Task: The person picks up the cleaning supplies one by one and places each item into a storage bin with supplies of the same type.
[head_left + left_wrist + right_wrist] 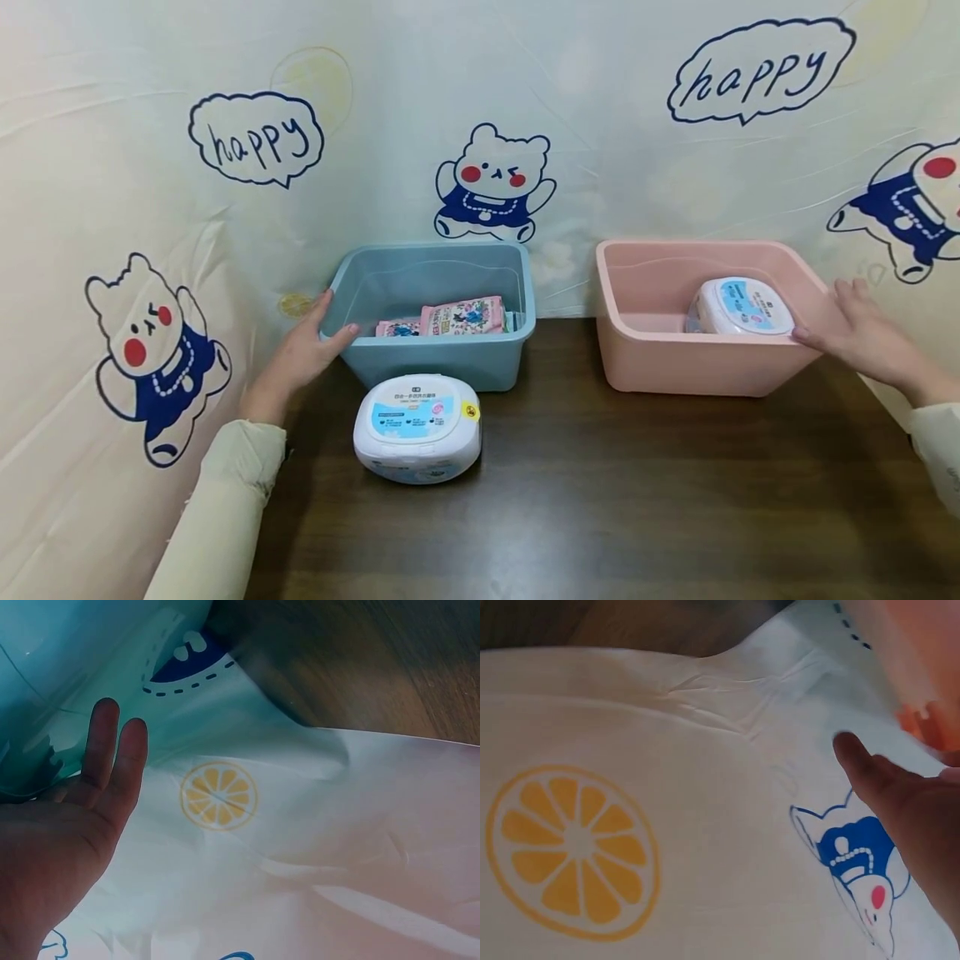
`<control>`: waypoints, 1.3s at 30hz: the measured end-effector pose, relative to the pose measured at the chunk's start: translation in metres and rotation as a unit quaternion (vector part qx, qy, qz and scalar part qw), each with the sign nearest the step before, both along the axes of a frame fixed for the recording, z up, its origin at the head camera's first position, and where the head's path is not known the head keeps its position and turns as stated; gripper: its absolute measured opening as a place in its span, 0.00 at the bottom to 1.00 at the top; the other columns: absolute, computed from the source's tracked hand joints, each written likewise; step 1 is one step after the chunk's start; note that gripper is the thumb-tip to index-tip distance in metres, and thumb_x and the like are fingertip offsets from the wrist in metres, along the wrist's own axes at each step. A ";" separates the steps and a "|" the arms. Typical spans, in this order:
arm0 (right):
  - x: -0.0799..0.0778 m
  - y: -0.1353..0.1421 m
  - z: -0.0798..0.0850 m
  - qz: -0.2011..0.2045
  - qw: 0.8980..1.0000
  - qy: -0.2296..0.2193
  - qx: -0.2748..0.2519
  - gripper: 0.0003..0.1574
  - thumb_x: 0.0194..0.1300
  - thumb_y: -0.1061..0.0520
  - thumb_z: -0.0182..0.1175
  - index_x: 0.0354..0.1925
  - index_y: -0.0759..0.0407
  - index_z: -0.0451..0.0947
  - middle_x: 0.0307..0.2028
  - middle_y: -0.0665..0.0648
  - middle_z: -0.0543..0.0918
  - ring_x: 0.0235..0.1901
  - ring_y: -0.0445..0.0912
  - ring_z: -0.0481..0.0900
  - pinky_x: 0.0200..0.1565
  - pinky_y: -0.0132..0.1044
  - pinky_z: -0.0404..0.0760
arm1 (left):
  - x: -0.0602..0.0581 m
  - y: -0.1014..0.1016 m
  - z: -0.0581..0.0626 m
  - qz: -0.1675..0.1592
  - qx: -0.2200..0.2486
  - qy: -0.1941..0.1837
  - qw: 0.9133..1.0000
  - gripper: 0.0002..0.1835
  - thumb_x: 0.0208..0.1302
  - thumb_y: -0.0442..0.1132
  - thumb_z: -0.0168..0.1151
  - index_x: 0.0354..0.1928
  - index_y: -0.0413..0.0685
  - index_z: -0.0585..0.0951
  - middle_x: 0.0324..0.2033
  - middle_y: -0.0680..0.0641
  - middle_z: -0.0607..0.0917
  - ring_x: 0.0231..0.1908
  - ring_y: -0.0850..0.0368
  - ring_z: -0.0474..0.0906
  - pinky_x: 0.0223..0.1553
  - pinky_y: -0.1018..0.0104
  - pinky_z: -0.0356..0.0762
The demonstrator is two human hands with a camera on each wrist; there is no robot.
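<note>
In the head view, my left hand (294, 360) rests against the left side of a blue plastic bin (442, 367), fingers extended and thumb at the rim. Pink flowered packets (463, 317) lie inside that bin. At the right side of a pink plastic bin (697, 367), my right hand (870, 337) lies with its thumb at the rim corner and fingers extended. This bin holds a white lidded tub (750, 307) with a blue label. A similar white tub (417, 429) stands on the table before the blue bin. Both wrist views show straight fingers beside the bins.
Both bins stand at the back of a dark wooden table (600, 500), with a gap between them. A printed cloth (360, 108) with bears and "happy" bubbles hangs behind and along the sides.
</note>
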State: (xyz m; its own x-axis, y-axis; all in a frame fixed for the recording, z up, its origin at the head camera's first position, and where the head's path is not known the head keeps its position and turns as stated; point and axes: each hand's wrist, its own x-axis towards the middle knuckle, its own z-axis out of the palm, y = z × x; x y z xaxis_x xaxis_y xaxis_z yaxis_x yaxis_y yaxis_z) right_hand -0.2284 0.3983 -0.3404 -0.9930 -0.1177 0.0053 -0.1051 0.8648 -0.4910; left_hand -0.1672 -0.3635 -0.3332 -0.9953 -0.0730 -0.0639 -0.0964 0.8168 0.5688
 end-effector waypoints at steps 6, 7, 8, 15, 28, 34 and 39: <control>-0.006 0.011 0.004 0.035 0.999 -0.019 0.027 0.71 0.72 0.33 0.54 0.73 0.69 0.14 0.70 0.68 0.10 0.69 0.68 0.12 0.61 0.77 0.29 | -0.003 0.002 -0.001 -0.001 0.007 0.000 1.000 0.52 0.69 0.71 0.49 0.80 0.63 0.32 0.79 0.40 0.35 0.75 0.27 0.35 0.62 0.19 0.41; -0.007 0.012 0.005 0.041 0.998 -0.024 0.029 0.71 0.72 0.33 0.53 0.72 0.69 0.14 0.70 0.69 0.10 0.69 0.68 0.12 0.62 0.77 0.28 | -0.003 0.002 -0.001 -0.002 0.008 0.000 1.000 0.52 0.69 0.71 0.49 0.80 0.64 0.32 0.79 0.40 0.34 0.75 0.27 0.35 0.62 0.19 0.41; -0.007 0.013 0.006 0.046 0.998 -0.029 0.031 0.70 0.72 0.33 0.53 0.72 0.70 0.14 0.69 0.69 0.09 0.69 0.68 0.12 0.62 0.76 0.28 | -0.004 0.002 -0.001 -0.003 0.008 -0.001 1.000 0.52 0.69 0.72 0.49 0.80 0.65 0.31 0.79 0.40 0.34 0.75 0.27 0.35 0.62 0.19 0.41; -0.010 0.013 0.009 0.034 0.997 -0.072 0.016 0.70 0.71 0.30 0.51 0.73 0.62 0.12 0.71 0.65 0.11 0.70 0.72 0.15 0.61 0.79 0.30 | -0.003 0.000 -0.001 0.000 0.029 -0.001 1.000 0.52 0.68 0.71 0.50 0.80 0.67 0.31 0.79 0.39 0.34 0.74 0.26 0.35 0.61 0.18 0.41; -0.012 0.014 0.003 0.036 0.996 -0.082 0.004 0.68 0.71 0.30 0.52 0.76 0.59 0.15 0.74 0.67 0.16 0.71 0.73 0.20 0.60 0.81 0.35 | 0.016 0.004 -0.021 0.018 0.062 0.074 0.995 0.51 0.74 0.63 0.50 0.80 0.58 0.28 0.77 0.28 0.43 0.69 0.20 0.52 0.61 0.20 0.50; -0.011 0.014 0.000 0.030 0.996 -0.086 -0.012 0.68 0.71 0.29 0.52 0.76 0.55 0.14 0.75 0.63 0.15 0.72 0.72 0.19 0.60 0.81 0.34 | 0.062 0.013 -0.053 -0.034 0.227 0.097 0.968 0.52 0.78 0.55 0.49 0.73 0.65 0.14 0.78 0.33 0.36 0.63 0.24 0.66 0.54 0.65 0.78; -0.011 0.015 -0.006 0.024 0.996 -0.075 -0.033 0.68 0.71 0.31 0.53 0.76 0.54 0.14 0.75 0.63 0.17 0.72 0.72 0.20 0.62 0.79 0.32 | 0.098 0.026 -0.080 -0.141 0.233 0.079 0.959 0.66 0.64 0.47 0.72 0.78 0.68 0.23 0.78 0.33 0.40 0.71 0.25 0.49 0.65 0.72 0.60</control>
State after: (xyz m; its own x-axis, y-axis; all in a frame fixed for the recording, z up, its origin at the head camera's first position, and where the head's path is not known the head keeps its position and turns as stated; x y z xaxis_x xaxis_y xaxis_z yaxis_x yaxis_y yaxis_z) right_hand -0.2398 0.4128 -0.3467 -0.9765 -0.1700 -0.1326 -0.0676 0.8256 -0.5602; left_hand -0.0691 -0.3371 -0.4136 -0.9711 0.2003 0.1296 0.2087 0.4505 0.8681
